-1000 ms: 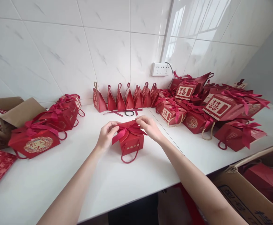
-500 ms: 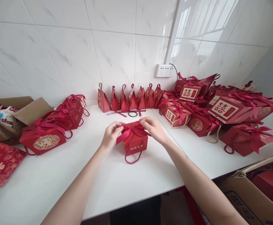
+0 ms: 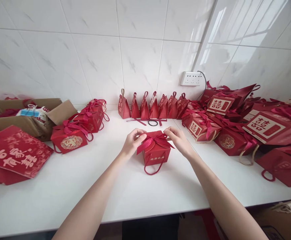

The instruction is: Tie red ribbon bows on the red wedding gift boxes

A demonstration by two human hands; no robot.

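A small red gift box stands upright on the white table, with gold lettering on its front. Its dark pink ribbon is tied in a bow across the top, and a twisted red cord handle droops down the front. My left hand pinches the bow at its left side, thumb against fingers. At the opposite side my right hand has its fingertips closed on the ribbon too. Parts of the bow are hidden behind the fingers.
Several triangular red boxes line the wall behind a black ring and ribbon strips. Finished-looking red boxes are piled right, others stand left beside an open carton. A power strip is on the wall.
The view has swung left, so everything appears farther right. Both hands stay at the bow, and the right fingers sit slightly farther from the box's middle.
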